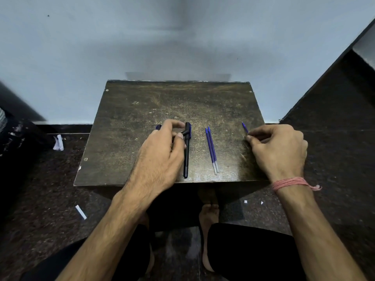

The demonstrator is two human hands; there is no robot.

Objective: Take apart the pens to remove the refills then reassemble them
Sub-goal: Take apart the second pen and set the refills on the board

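Observation:
A black pen body (186, 157) lies lengthwise on the dark wooden stool top (142, 106), its far end by my left hand (162, 151). That hand's thumb and fingers close on a short black pen part (183, 133) that rests against the pen; more pen pieces, one with a blue end (158, 127), are mostly hidden under the hand. Two blue refills (211, 151) lie side by side in the middle. My right hand (278, 149) pinches a third blue refill (245, 127), its tip pointing away from me.
The stool stands against a pale wall (182, 37). Dark speckled floor surrounds it, with scraps of white paper (80, 211) on the left. My knees and bare feet (209, 220) are below the stool's near edge.

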